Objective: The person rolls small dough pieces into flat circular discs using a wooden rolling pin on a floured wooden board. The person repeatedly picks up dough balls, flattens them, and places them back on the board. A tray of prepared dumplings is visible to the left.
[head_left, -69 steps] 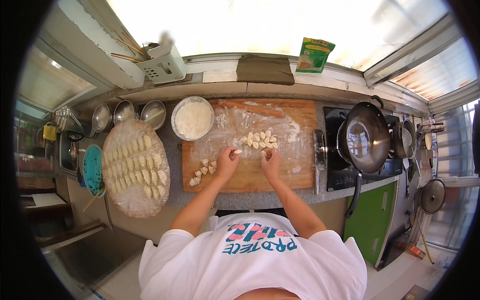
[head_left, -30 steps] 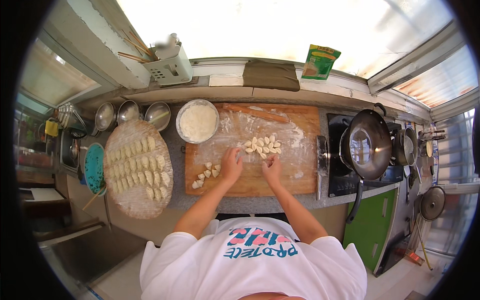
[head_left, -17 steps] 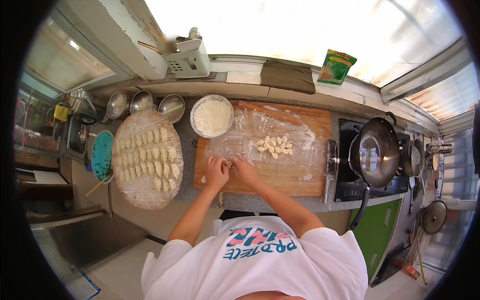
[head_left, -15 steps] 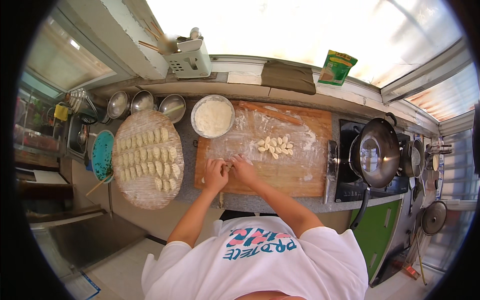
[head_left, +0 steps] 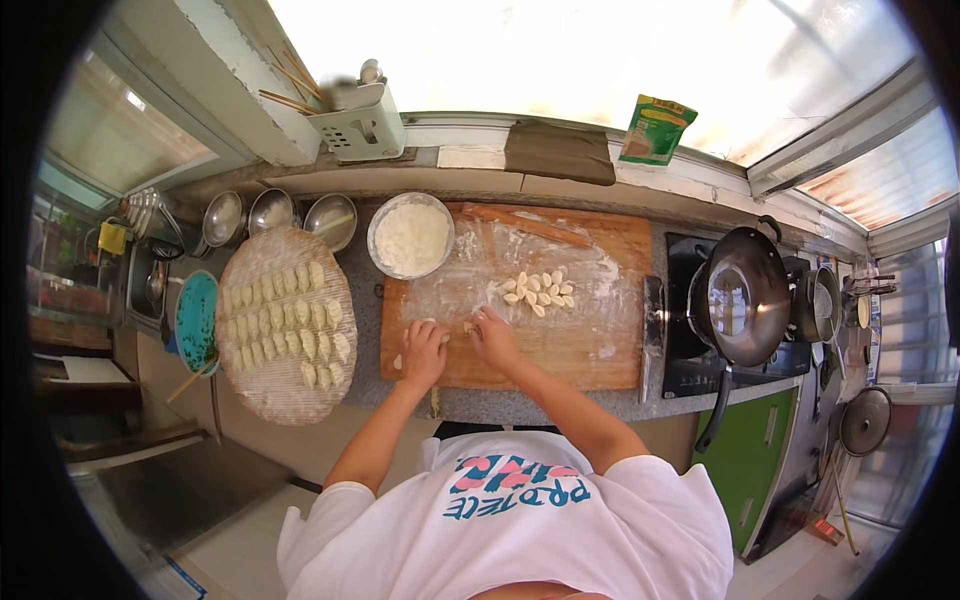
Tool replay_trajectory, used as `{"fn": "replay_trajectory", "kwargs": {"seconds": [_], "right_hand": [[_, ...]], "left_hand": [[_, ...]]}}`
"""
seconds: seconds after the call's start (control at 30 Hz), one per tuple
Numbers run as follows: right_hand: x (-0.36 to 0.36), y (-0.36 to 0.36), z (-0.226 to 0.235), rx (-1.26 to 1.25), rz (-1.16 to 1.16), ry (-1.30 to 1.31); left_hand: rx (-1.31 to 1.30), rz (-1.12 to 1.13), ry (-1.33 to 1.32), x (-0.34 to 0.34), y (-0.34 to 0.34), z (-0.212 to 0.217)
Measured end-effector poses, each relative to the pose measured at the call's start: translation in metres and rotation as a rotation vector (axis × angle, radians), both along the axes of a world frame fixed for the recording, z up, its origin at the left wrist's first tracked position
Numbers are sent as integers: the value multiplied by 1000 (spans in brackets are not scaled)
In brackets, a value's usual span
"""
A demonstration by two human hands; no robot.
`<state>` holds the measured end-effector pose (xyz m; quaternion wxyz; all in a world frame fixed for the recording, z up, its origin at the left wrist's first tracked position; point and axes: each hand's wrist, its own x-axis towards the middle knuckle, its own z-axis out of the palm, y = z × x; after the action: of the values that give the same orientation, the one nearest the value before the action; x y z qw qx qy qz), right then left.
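Note:
Both my hands are over the near left part of a floured wooden board. My left hand is curled round a dough strip, mostly hidden; a pale end shows beside it. Just to its right, my right hand pinches a small dough piece between the fingertips, apart from the left. Farther right on the board lies a cluster of small pale dough pieces. A rolling pin rests along the board's far edge. At the board's far left corner stands a bowl of white flour.
To the left, a round floured tray carries rows of dumplings. Beyond it are a teal basin and three metal bowls. On the right, a long-bladed knife lies near a wok, whose handle juts over the counter edge.
My hands, close together before, have drawn slightly apart. A small dough piece now shows in my right fingertips, separate from the left hand. The whole view has shifted a little.

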<state>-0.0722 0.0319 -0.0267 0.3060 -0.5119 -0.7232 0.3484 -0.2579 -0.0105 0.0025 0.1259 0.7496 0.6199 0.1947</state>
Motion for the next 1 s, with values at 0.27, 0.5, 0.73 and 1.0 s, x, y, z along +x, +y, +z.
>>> {"fn": "replay_trajectory", "kwargs": {"seconds": [0.27, 0.5, 0.73, 1.0], "right_hand": [[49, -9, 4, -10, -370, 9], [59, 1, 8, 185, -382, -342], [68, 9, 4, 167, -315, -432], [71, 10, 4, 324, -297, -416]], "left_hand": [[-121, 220, -554, 46, 55, -10], [-109, 169, -554, 83, 80, -28], [-90, 147, -601, 99, 86, -32], [-19, 136, -559, 101, 85, -40]]}}
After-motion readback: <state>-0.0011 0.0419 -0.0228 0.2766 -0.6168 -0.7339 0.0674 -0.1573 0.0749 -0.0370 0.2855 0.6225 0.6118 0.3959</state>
